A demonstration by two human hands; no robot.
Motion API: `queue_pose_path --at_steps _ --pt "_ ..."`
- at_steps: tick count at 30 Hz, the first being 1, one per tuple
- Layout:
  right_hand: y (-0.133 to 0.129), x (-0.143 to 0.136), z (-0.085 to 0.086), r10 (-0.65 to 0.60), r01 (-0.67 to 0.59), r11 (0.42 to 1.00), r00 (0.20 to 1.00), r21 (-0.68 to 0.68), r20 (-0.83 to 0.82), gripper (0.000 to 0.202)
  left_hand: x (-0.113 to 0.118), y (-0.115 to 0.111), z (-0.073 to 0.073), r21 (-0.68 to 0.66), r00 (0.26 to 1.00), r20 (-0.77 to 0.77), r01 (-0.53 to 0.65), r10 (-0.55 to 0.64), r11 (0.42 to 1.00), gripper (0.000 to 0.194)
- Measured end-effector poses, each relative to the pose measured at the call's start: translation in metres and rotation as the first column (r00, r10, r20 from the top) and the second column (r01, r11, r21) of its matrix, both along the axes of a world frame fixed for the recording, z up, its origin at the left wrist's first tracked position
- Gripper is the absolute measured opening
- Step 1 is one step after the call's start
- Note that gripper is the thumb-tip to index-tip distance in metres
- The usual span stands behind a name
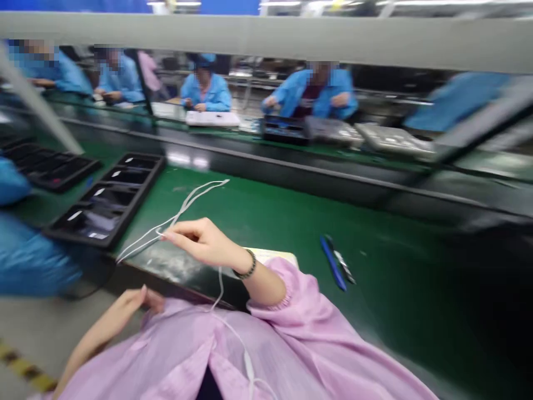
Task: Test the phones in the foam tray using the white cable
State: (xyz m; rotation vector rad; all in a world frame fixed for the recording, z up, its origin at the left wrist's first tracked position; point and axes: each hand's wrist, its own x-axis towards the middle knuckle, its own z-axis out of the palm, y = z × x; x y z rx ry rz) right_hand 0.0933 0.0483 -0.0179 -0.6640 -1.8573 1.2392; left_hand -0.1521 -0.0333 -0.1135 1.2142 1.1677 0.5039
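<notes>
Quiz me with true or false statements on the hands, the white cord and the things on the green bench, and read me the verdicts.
1. The right hand pinches the white cord between thumb and finger. True.
2. The left hand pinches the cord beside it. False: it is lower down, by the front of the pink smock.
3. The dark bracelet is on the left wrist. False: it is on the right wrist.
4. A blue pen-like item lies on the green bench. True.
5. The black tray is to the right of that blue item. False: it is to the left.
</notes>
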Motion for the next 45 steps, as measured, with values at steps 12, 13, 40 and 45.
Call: queue_pose_path --at_steps 12,13,40,45 --pt "-0.005 -0.023 -0.041 0.518 -0.479 0.854 0.747 -0.203 0.417 0.045 0.003 0.014 0.035 -0.115 0.412 0.734 -0.709 0.54 0.696 0.044" --pt "-0.002 -0.021 -0.044 0.545 -0.493 0.838 0.724 -0.234 0.424 0.045 -0.001 0.015 0.033 -0.114 0.381 0.736 -0.745 0.56 0.657 0.042" --pt "0.082 -0.084 -0.093 0.04 -0.228 0.607 0.966 -0.761 -0.257 0.061 0.025 0.043 -0.013 -0.066 0.914 0.326 -0.235 0.243 0.97 0.058" --pt "0.095 -0.076 -0.109 -0.062 -0.248 0.6 0.933 -0.761 -0.353 0.057 0.026 0.048 -0.012 0.136 0.972 0.072 -0.23 0.222 0.964 0.048"
